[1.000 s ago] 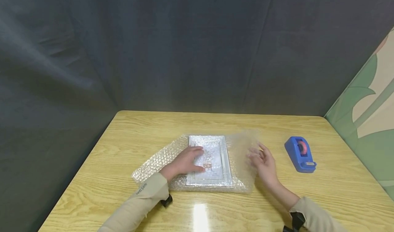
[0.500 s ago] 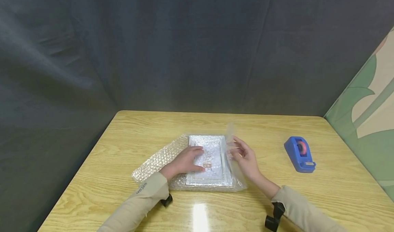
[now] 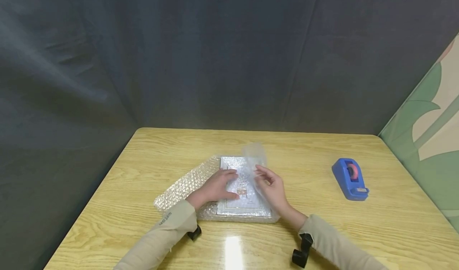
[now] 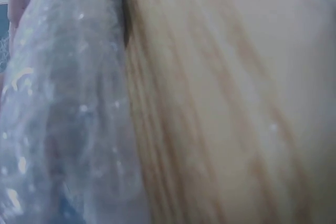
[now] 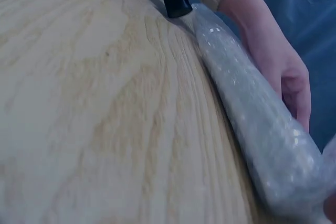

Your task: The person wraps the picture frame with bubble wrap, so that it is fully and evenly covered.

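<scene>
A framed picture (image 3: 247,206) lies flat, with clear bubble wrap (image 3: 183,186) under it and spread out to its left. My left hand (image 3: 215,188) rests on the frame's left part, fingers spread. At the frame's right side my right hand (image 3: 273,188) pinches the right flap of the wrap, which stands up and leans over the frame's upper right. The right wrist view shows the wrapped edge (image 5: 252,108) of the bundle, with the left hand (image 5: 270,45) beyond it. In the left wrist view the bubble wrap (image 4: 68,103) fills the left side.
A blue tape dispenser (image 3: 349,180) with a pink roll stands on the wooden table (image 3: 172,146), to the right of the frame. A dark curtain (image 3: 215,55) hangs behind the table, and a patterned panel (image 3: 437,142) borders its right side.
My right hand has moved left, bringing the right flap of the wrap from beside the frame to over its right part. My left hand has stayed in place.
</scene>
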`<control>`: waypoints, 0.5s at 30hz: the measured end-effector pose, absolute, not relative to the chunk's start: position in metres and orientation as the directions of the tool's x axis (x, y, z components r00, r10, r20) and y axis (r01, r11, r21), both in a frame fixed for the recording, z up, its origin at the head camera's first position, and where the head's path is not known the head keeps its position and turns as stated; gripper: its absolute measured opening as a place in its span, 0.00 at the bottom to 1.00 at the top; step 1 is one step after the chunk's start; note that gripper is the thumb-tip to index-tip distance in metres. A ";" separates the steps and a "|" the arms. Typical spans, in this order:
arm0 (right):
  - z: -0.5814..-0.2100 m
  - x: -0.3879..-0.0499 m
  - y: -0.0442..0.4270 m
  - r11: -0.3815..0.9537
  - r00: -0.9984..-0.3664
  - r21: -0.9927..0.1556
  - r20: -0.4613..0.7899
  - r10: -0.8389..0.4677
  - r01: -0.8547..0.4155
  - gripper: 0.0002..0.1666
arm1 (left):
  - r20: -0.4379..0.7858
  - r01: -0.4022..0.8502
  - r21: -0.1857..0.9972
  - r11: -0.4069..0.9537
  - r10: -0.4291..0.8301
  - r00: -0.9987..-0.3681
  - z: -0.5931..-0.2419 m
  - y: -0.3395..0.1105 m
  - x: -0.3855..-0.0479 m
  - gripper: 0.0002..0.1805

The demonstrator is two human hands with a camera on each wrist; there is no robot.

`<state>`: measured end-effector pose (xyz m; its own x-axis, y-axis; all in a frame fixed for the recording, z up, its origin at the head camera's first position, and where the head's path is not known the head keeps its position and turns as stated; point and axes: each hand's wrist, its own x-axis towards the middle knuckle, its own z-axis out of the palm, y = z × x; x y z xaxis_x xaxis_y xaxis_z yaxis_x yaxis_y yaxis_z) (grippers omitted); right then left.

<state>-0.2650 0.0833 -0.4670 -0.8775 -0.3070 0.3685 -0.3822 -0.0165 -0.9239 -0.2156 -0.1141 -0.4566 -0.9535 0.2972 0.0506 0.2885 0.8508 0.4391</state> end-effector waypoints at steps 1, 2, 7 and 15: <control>-0.466 -0.263 0.082 0.008 -0.883 -0.925 0.359 -0.302 -0.379 0.21 | 0.051 0.289 0.438 0.851 0.297 -0.953 -0.456 -0.114 -0.215 0.38; -0.466 -0.262 0.081 0.025 -0.888 -0.928 0.347 -0.301 -0.371 0.21 | 0.052 0.289 0.436 0.852 0.296 -0.954 -0.457 -0.114 -0.215 0.38; -0.463 -0.256 0.076 0.139 -0.895 -0.922 0.301 -0.329 -0.361 0.21 | 0.055 0.290 0.434 0.853 0.296 -0.953 -0.458 -0.114 -0.216 0.38; -0.464 -0.256 0.074 0.267 -0.878 -0.878 0.280 -0.389 -0.399 0.26 | 0.049 0.277 0.436 0.857 0.284 -0.957 -0.459 -0.113 -0.217 0.38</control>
<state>-0.2555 0.0745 -0.4639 -0.8775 -0.3889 0.2805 -0.3986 0.2666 -0.8775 -0.2167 -0.1129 -0.4586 -0.9575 0.2844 0.0485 0.2765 0.8566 0.4357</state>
